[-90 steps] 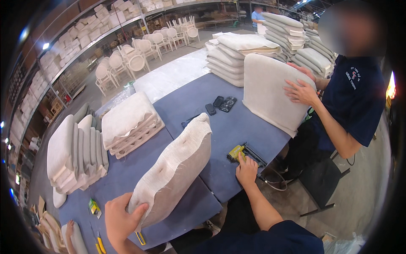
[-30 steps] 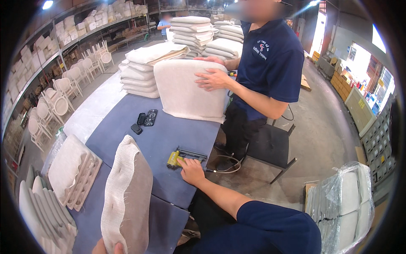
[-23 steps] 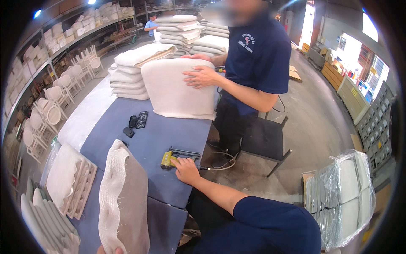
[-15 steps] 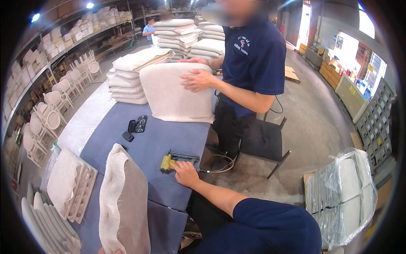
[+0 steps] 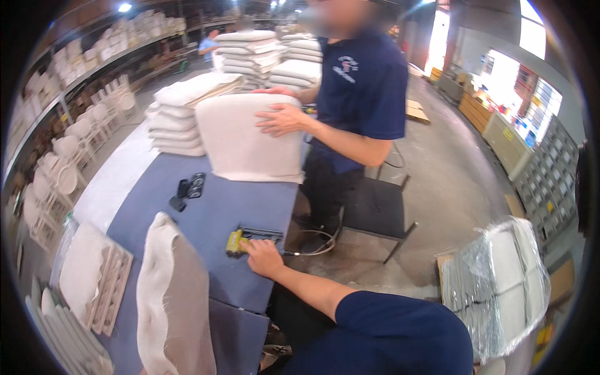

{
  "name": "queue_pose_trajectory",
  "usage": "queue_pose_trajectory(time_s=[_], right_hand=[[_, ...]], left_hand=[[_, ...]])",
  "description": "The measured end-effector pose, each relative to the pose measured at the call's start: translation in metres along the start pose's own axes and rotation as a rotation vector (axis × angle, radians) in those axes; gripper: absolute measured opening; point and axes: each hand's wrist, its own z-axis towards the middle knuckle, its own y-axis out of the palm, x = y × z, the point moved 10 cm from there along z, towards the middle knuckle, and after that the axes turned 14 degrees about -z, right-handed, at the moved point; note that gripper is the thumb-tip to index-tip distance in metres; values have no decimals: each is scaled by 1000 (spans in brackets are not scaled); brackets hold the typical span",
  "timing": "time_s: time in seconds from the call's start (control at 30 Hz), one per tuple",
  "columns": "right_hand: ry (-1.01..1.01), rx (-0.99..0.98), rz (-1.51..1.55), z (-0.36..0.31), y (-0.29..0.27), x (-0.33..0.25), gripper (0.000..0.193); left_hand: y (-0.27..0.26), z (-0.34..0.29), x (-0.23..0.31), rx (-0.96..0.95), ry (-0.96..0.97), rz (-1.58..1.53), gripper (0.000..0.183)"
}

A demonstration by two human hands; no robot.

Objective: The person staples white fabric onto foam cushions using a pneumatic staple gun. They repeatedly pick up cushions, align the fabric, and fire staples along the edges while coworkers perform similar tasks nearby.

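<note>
Hand on yellow stapler

Concrete floor; shelving of white chairs (left wall); bright windows at right.

Pretty dim indoor shot overall, lit by small ceiling lamps far off to the left. The big windows on the far right are totally blown out, pure white glare. Shadows are soft, with nothing harsh on the blue counter. Heavy fisheye: a black ring all round, with straight edges bowing near the rim. The middle is fairly sharp, the edges smear, and the plastic-wrapped bundle on the near right catches shiny highlights.
</note>
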Motion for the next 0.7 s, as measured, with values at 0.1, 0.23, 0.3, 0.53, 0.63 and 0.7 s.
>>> queue_pose_trajectory(time_s=[0.1,0.23,0.3,0.53,0.63,0.7], right_hand=[[18,-10,-9,-7,-3,6,59],[-3,48,-29,-4,-2,2,60],[5,35,-14,-6,-1,0,60],[-12,44,-10,-4,-1,3,63],[-7,69,9,-3,-5,1,60],[-13,93,-2,-4,-6,2,60]], left_hand=[[-2,2,7,19,39,-14,62],[-4,0,7,41,63,-54,58],[-6,-3,6,46,73,-77,56],[-9,-6,-5,61,90,-97,49],[-9,-10,-6,71,93,-142,46],[-6,-10,-2,56,115,-142,45]])
